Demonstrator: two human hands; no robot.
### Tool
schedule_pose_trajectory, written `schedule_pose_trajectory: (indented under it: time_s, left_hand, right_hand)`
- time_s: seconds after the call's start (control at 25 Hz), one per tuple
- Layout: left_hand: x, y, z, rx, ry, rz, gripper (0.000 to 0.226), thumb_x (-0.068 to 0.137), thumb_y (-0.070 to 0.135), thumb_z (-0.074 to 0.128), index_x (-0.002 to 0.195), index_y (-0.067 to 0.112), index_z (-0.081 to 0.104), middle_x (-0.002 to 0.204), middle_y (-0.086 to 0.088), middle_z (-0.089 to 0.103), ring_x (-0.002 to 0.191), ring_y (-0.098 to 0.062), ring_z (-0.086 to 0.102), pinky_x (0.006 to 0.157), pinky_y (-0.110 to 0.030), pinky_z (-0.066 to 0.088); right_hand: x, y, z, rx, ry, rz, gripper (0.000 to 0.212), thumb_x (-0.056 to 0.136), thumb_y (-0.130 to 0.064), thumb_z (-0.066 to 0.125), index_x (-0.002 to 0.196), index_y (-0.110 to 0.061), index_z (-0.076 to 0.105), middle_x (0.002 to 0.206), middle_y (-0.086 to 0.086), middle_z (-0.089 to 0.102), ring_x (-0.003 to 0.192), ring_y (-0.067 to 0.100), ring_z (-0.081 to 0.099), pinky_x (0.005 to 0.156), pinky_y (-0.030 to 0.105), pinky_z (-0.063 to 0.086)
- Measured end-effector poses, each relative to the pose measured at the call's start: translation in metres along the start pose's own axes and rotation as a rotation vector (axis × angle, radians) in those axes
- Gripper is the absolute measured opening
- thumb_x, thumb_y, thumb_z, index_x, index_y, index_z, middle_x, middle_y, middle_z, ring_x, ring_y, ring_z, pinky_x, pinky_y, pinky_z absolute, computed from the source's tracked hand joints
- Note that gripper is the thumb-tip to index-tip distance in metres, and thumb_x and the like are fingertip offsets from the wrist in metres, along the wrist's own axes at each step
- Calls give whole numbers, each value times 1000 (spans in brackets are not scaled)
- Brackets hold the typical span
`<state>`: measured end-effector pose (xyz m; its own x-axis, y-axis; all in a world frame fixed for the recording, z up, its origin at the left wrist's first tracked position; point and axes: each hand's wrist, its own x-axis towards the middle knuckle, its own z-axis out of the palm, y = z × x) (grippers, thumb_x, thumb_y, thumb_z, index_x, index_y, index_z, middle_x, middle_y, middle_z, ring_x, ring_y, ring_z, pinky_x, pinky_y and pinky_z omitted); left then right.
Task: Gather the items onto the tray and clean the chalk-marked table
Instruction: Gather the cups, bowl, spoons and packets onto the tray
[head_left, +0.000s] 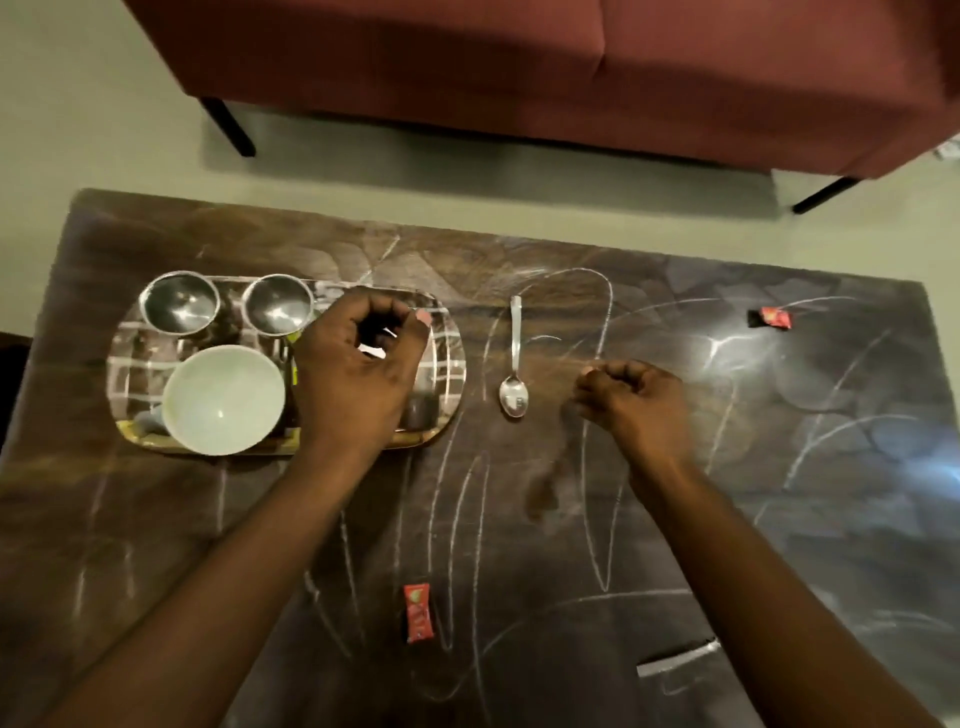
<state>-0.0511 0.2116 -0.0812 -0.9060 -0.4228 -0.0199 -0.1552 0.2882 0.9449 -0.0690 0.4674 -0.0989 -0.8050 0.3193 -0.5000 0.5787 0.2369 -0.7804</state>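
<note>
Left hand (363, 364), fingers curled over the mirrored steel tray (447, 332), seems to grasp something small I cannot identify; set it flat, then send the empty, loosely clenched right hand (628, 400) to the steel spoon (514, 364) beside the tray on the chalk-marked dark bench (779, 467).

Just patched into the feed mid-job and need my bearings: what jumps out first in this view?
White chalk scrawls cover the dark table. At its left end a shiny tray holds two steel bowls and a pale bowl, with the left hand curled over it. A spoon lies just right of the tray beside the loosely closed right hand, and two red wrappers lie loose, near and far right.
</note>
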Motion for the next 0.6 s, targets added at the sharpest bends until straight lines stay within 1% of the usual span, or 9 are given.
schedule_pose_trajectory:
  time_s: [0.08,0.16,0.24,0.28,0.32,0.4,0.48,0.52,0.6]
  left_hand:
    - [-4,4,39,5,-121,-49,6,95,18,78,91,21,75,84,14,75,74,2,67,75,-16,54]
    - [-10,8,75,41,-250,-106,7,95,18,78,89,22,77,83,11,77,73,-3,70,73,-18,56]
    - [-17,14,112,57,-368,-157,9,96,18,78,90,24,78,83,9,78,71,-9,75,65,-21,60]
    - [-20,18,131,57,-409,-167,12,96,17,77,90,27,78,84,8,79,72,-13,76,62,-22,61]
    - [-22,22,149,58,-435,-173,16,96,16,77,89,30,77,85,8,79,74,-15,77,62,-21,61]
    - [-23,30,190,63,-462,-203,17,96,17,77,89,32,76,86,11,78,78,-11,76,72,-22,62]
    - [-23,37,238,52,-479,-241,13,97,18,77,92,30,76,88,13,77,83,-9,75,84,-27,61]
    - [-24,41,262,40,-495,-266,11,97,18,77,94,28,77,90,13,77,87,-10,75,89,-29,62]
    - [-25,49,308,11,-527,-302,9,98,17,76,106,20,80,99,5,80,95,-15,77,98,-37,63]
  right_hand:
    - [25,7,-46,-16,83,13,10,98,-9,73,105,-4,78,94,17,80,95,32,79,93,50,64]
    - [51,14,-86,-50,151,10,7,96,-11,76,102,-10,79,89,9,80,99,36,78,91,47,65]
    - [80,18,-121,-80,216,1,5,93,-13,79,98,-16,78,88,4,78,99,36,77,93,47,64]
    - [95,19,-138,-98,251,-3,8,92,-15,80,94,-22,78,91,4,79,98,34,78,95,48,64]
    - [111,21,-151,-112,280,-8,10,90,-18,81,90,-27,76,93,3,79,97,30,78,96,50,63]
    - [140,23,-177,-125,334,-7,8,86,-24,81,88,-30,75,95,2,80,93,26,78,93,51,64]
    - [167,27,-199,-120,356,12,9,86,-24,79,85,-31,73,92,3,80,91,28,79,89,53,65]
    - [179,28,-208,-112,371,21,11,86,-23,78,81,-32,72,89,3,80,91,29,79,89,53,65]
    - [203,32,-222,-98,389,41,18,87,-21,77,75,-31,68,84,2,77,90,29,78,89,52,65]
